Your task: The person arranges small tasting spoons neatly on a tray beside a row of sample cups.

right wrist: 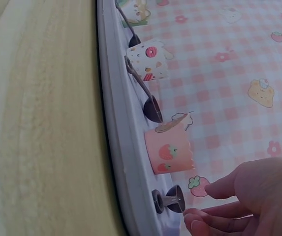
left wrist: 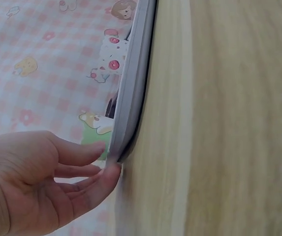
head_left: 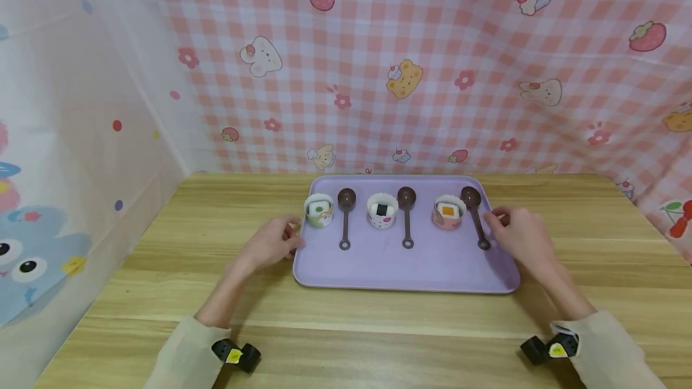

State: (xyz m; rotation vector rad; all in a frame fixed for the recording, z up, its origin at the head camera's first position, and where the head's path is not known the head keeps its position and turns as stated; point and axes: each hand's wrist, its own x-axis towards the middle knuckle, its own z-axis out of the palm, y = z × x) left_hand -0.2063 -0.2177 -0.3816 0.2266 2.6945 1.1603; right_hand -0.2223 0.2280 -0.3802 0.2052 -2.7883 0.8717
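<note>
A lilac tray (head_left: 378, 269) lies on the wooden table. My left hand (head_left: 273, 240) pinches its left edge, with a fingertip against the rim in the left wrist view. At the right edge is my right hand (head_left: 521, 236), thumb and fingers apart; nothing shows between them in the right wrist view. On the tray, three paper cups, green-patterned (head_left: 320, 220), white (head_left: 381, 218) and pink (head_left: 447, 219), hold small rice-like pieces with green, black and orange tops. Brown long-handled measuring spoons (head_left: 346, 221), (head_left: 408, 221), (head_left: 477, 221) lie to the right of each cup.
A pink checked cloth (head_left: 367, 107) hangs along the back of the table (head_left: 335, 335). White printed cloth (head_left: 81, 107) hangs at the left. Both sleeves carry small black wrist cameras (head_left: 238, 355).
</note>
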